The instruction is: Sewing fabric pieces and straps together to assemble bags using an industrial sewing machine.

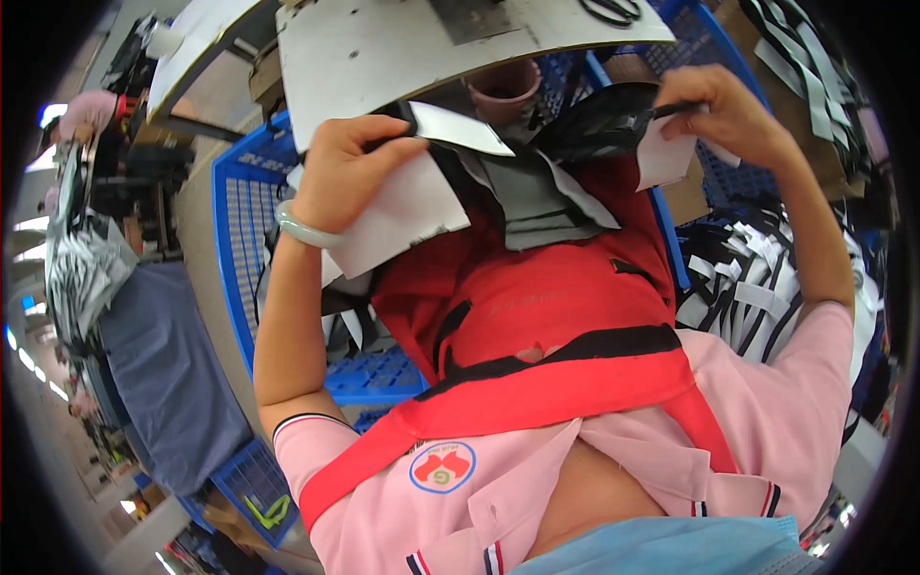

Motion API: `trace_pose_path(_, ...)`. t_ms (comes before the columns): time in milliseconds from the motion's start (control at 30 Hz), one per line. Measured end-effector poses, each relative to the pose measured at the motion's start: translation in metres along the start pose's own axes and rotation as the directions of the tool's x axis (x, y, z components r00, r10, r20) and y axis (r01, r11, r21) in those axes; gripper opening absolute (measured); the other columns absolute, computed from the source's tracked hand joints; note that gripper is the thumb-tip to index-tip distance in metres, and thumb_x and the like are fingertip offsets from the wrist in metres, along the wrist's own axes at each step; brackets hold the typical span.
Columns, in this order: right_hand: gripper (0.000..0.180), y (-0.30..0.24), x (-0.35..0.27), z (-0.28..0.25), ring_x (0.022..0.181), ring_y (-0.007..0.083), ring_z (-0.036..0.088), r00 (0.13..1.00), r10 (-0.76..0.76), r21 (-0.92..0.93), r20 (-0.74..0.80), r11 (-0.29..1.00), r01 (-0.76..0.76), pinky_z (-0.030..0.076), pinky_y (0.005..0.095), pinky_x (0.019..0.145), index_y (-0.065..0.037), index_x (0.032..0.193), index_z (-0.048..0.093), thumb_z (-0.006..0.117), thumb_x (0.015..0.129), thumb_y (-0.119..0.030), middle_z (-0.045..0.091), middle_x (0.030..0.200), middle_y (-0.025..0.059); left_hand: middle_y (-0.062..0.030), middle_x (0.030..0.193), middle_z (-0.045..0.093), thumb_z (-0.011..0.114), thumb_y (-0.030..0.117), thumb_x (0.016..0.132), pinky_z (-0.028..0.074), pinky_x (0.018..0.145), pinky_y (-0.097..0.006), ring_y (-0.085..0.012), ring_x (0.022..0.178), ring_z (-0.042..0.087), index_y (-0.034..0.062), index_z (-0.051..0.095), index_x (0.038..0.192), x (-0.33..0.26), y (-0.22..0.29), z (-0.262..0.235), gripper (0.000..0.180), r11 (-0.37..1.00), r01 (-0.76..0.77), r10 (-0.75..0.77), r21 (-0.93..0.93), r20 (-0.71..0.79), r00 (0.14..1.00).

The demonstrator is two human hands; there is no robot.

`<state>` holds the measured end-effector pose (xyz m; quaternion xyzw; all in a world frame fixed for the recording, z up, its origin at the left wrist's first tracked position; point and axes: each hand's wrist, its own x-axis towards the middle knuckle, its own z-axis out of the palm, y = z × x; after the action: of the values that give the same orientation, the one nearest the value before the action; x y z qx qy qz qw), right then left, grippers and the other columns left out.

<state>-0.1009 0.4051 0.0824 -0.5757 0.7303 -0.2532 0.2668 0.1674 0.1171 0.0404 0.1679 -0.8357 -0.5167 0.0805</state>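
A sewn fabric piece, grey and black with white panels, is stretched between my two hands above my lap. My left hand, a pale bangle at its wrist, pinches its black edge with thumb and fingers. Below that hand hangs a white panel. On the other side my right hand is closed on a black part of the piece, with a smaller white panel hanging beneath. The grey middle sags over my red apron.
Ahead stands a white worktable with black-handled scissors on it. A pink pot is under its edge. Blue crates flank me. Black-and-white strips are heaped at right. Another person is far left.
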Motion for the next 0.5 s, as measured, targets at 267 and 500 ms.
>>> trace_pose_path(267,0.022,-0.062,0.053,-0.009,0.115,0.0285,0.051,0.754,-0.607,-0.082,0.252,0.763,0.641,0.043,0.0367,0.093,-0.001,0.084,0.070,0.078,0.066,-0.011,0.058,0.118,0.0114,-0.0092,0.073,0.066,0.069,0.009,0.082,0.049,0.061,-0.027,-0.0153,0.065,0.062,-0.0032,0.068,0.091,0.030,0.104,0.041,0.015,0.887,-0.439,0.461,-0.141,0.228,0.858)
trace_pose_path(500,0.029,-0.033,0.076,-0.006,0.080,0.0178,0.059,0.953,-0.264,0.090,0.150,0.963,0.253,0.045,0.0298,0.071,0.002,0.092,0.068,0.075,0.074,-0.019,0.058,0.083,0.0045,0.0001,0.074,0.065,0.070,0.015,0.086,0.045,0.055,-0.019,-0.0047,0.062,0.058,-0.0004,0.069,0.090,0.082,0.059,0.017,0.017,0.947,0.046,0.057,-0.317,0.308,0.950)
